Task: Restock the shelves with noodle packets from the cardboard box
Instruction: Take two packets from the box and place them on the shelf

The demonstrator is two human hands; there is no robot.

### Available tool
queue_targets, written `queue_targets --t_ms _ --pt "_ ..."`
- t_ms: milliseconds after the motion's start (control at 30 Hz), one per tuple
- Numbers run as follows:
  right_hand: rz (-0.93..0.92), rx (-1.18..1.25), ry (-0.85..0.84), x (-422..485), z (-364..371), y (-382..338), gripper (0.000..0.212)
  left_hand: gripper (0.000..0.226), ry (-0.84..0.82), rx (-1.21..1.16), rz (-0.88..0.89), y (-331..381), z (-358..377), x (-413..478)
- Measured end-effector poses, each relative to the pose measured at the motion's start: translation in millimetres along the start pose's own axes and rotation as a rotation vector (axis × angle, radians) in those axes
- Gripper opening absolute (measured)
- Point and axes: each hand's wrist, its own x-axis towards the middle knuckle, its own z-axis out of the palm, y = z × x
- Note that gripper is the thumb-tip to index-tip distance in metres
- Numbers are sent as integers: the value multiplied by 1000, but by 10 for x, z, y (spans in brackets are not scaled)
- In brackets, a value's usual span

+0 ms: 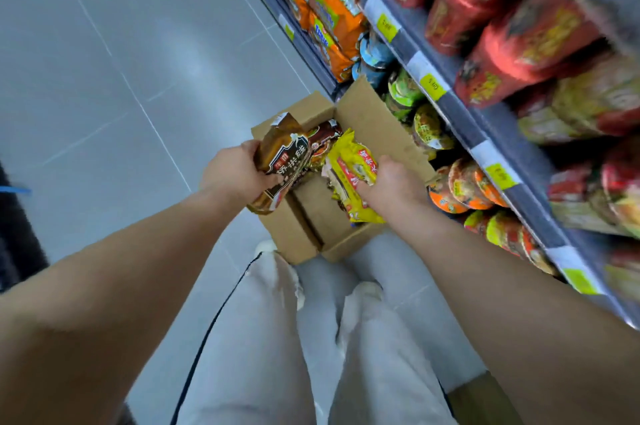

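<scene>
An open cardboard box (367, 113) stands on the floor against the shelf unit, just past my feet. My left hand (235, 175) grips a brown noodle packet (280, 154) above the box's left side. My right hand (391, 182) holds a yellow noodle packet (349, 165) over the box's middle, fingers curled round its edge. Another dark red packet (323, 137) lies inside the box between the two. The shelves (491, 133) on the right run diagonally up the view.
Orange noodle bags (329, 9) fill a far shelf. Red cup-noodle packs (512, 36) sit on an upper shelf and bowl noodles (460, 185) on the lower ones. Yellow price tags (433, 83) line the shelf edges. Grey tiled floor (121, 61) stretches to the left.
</scene>
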Motion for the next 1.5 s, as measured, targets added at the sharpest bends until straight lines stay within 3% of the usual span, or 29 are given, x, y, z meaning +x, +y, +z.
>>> queue_targets --t_ms 233,400,567,933,1100,1333,1500 --pt "-2 170 103 -1116 -729 51 41 58 94 -103 -58 325 -710 -1169" --pt "-49 310 102 -1308 -766 -93 46 59 174 -260 -91 162 -788 -1487" --pt "-87 287 137 -1453 -863 -448 35 62 205 -311 -69 -174 -1091 -1567" --pt "-82 199 278 -1614 -636 -2703 44 65 274 -402 37 -1881 -2292 -1206" --pt "-118 218 308 -1616 -488 -3669 33 64 308 -420 18 -2586 -2861 -1007" --pt "-85 186 410 -1073 -802 -4311 30 60 319 -542 39 -2812 -3503 -286" --pt "-111 179 427 -202 -1190 -5014 32 65 350 -467 93 -2755 -4208 590"
